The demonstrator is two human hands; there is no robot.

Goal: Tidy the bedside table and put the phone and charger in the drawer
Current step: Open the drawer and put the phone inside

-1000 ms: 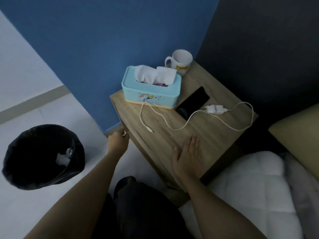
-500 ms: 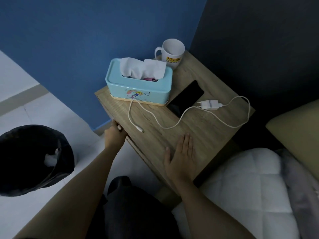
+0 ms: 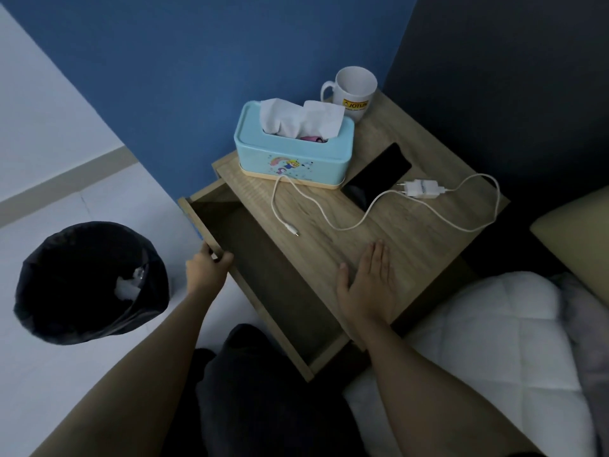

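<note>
Two hands at work: your left hand (image 3: 207, 270) has its fingers (image 3: 225, 258) hooked over the front panel of the drawer (image 3: 263, 268), gripping it, and the drawer stands pulled out and bare inside. Your right hand (image 3: 367, 286) lies flat and released on the desk (image 3: 329, 252), palm down, bracing. Beyond it, the phone (image 3: 379, 174) lies face up beside the tissue box (image 3: 293, 153), with the charger (image 3: 423, 188) just next to it and its cable (image 3: 349, 225) looping across the wood and over the phone's corner. The phone looks slick, rigid and breakable, so pinch it by its long edges. The charger is light; take the plug body and gather the floppy cable, or it likely trails and snags.
</note>
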